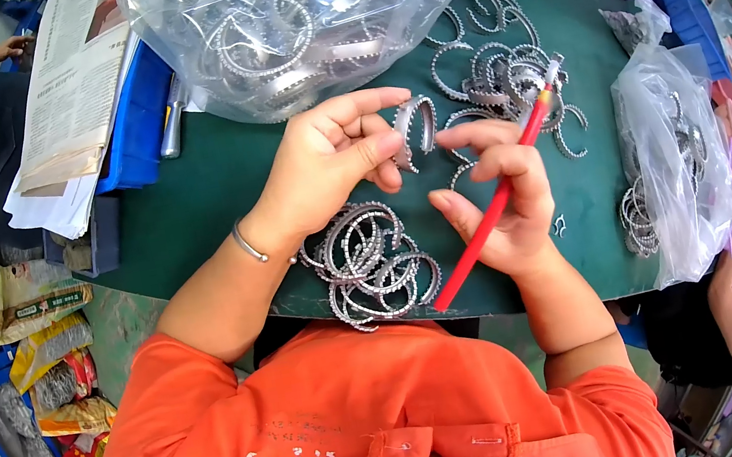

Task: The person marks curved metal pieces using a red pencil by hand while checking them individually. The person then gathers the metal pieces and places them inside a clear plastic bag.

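Observation:
My left hand [338, 146] pinches an open, C-shaped metal cuff bracelet [414, 130] with a beaded edge between thumb and fingers. In my right hand [510, 190] a long red pencil [499, 204] lies tilted across the fingers; its pale tip points away from me over a pile of similar bracelets [505, 74]. The right thumb and index finger are spread, a little apart from the held bracelet. Below my left wrist, near the table's front edge, lies a second pile of bracelets [370, 262].
A large clear plastic bag [305, 35] of bracelets lies at the back of the green table [189, 210]. Another bag [678, 157] with bracelets lies right. Newspaper [68, 94] rests by a blue bin [137, 121] at left. Other people sit at the left and right edges.

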A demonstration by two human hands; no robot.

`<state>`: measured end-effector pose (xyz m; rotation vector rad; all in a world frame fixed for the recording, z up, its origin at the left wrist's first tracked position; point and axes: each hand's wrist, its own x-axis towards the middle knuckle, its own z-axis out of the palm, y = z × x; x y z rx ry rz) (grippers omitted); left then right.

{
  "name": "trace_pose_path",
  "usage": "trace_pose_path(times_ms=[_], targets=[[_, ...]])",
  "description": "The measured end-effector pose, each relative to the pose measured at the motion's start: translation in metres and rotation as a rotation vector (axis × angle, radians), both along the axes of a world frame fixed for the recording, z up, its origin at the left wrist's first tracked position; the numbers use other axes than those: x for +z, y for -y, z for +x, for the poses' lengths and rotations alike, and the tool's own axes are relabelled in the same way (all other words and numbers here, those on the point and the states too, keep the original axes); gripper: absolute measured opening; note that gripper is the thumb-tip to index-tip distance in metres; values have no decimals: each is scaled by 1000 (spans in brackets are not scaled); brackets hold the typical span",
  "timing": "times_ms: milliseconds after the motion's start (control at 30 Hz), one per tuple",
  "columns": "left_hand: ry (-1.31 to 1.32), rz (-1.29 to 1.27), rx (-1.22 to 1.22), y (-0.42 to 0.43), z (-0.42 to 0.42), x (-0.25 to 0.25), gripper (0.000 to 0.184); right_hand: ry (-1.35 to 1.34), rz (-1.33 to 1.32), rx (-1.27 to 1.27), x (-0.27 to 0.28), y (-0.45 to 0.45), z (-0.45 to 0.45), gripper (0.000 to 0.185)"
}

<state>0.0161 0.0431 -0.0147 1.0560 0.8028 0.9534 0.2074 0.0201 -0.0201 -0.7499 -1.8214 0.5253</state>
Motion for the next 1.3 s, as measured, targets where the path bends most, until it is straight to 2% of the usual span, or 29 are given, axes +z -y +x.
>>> trace_pose_path(times_ms=[133,200,267,300,400,433,467,533,667,833,1133,1200,1300], targets=[[61,60,-167,11,6,0,39,-88,-90,15,-8,0,-5,28],[33,66,-154,11,8,-1,41,-224,-280,39,-10,2,-3,25],[-272,363,-92,7,2,0,43,-512,-534,154,-5,4,-1,26],[-318,395,-61,5,1,0,45,-626,-611,255,-4,3,3,28],[-267,336,-95,2,-1,0,43,-798,-650,429,-6,-4,10,27],[-98,199,-146,1,-1,-6,39,-820,-650,451,-9,-6,11,25],[-95,198,-147,1,-1,-4,39,-819,-651,448,-8,-6,12,25],[-99,2,-174,1,-3,4,35,-769,-720,376,-7,-7,16,23],[-47,-10,-88,0,-4,3,34,-649,-701,170,-1,-8,14,21],[-70,-29,-61,1,-3,3,38,-542,-601,244,-2,-8,15,38],[23,-52,-64,0,-3,3,48,-507,-606,205,-6,-10,16,38],[79,34,-95,0,-3,0,53,-504,-599,199,-8,-9,18,38],[106,23,-110,1,-2,2,58,-526,-592,196,-9,-10,17,40]])
